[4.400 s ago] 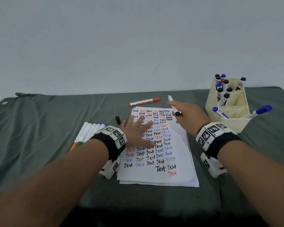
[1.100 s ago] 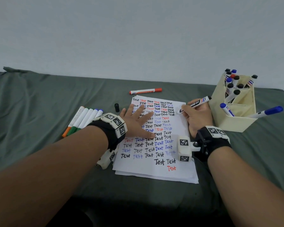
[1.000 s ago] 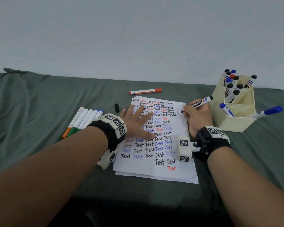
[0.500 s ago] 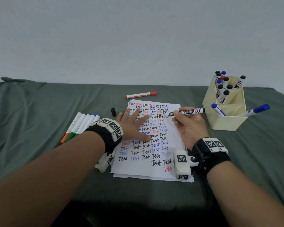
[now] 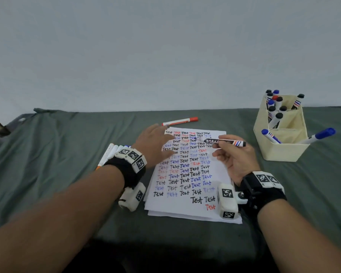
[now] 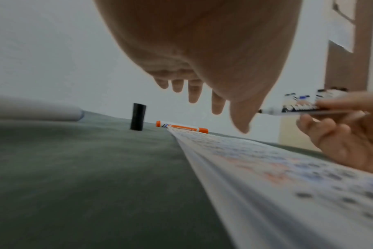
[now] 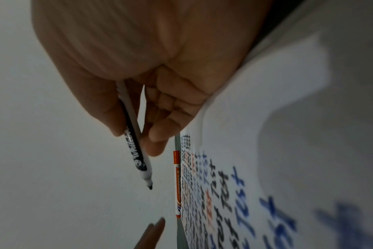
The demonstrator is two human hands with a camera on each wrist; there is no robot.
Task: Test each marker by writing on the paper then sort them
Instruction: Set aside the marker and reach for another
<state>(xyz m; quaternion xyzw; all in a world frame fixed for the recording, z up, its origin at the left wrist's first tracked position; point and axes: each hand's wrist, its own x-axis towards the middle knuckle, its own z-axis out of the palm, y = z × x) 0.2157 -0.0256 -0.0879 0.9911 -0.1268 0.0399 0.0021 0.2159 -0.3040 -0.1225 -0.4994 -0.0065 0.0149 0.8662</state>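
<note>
My right hand point(image 5: 231, 154) pinches an uncapped black marker point(image 5: 224, 142) and holds it level above the upper part of the paper point(image 5: 185, 201), tip pointing left. The right wrist view shows thumb and fingers around the marker point(image 7: 136, 151). My left hand point(image 5: 155, 141) hovers with straight fingers point(image 6: 194, 94) over the paper's top left corner and holds nothing. The black cap point(image 6: 138, 119) stands upright on the cloth just beyond it; the hand hides it in the head view. The paper is covered with rows of "Test" in black, blue and red.
An orange marker point(image 5: 180, 121) lies past the paper's top edge. Several white markers point(image 5: 111, 152) lie in a row at the left. A cream organizer point(image 5: 283, 152) at the right holds several capped markers, and a blue-capped one point(image 5: 321, 134) leans out of it.
My left hand has lifted off the paper and moved up and left, over the cap. My right hand has swung the marker from the paper's right edge to level above the writing.
</note>
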